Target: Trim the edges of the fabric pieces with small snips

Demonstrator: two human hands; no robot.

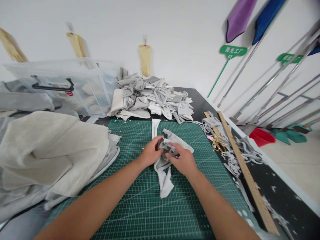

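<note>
Near the middle of the green cutting mat (135, 206), both of my hands grip a crumpled bunch of grey and white fabric scraps (163, 163). My left hand (151, 151) closes on the bunch from the left, its thumb toward the centre. On the other side my right hand (183, 160) has its fingers curled into the same fabric. Something dark shows by the right fingers, too small to make out. Loose ends hang toward me, and a grey flap spreads out behind the right hand. A narrow white fabric strip (155, 128) lies just beyond my left hand.
A large heap of fabric scraps (155, 96) stands behind the mat. Thick folded fabric (55, 150) covers the left side, before a clear plastic bin (87, 86). At right lie a wooden ruler (246, 166), gold-handled scissors (218, 145) and thread scraps (232, 163) near the table edge.
</note>
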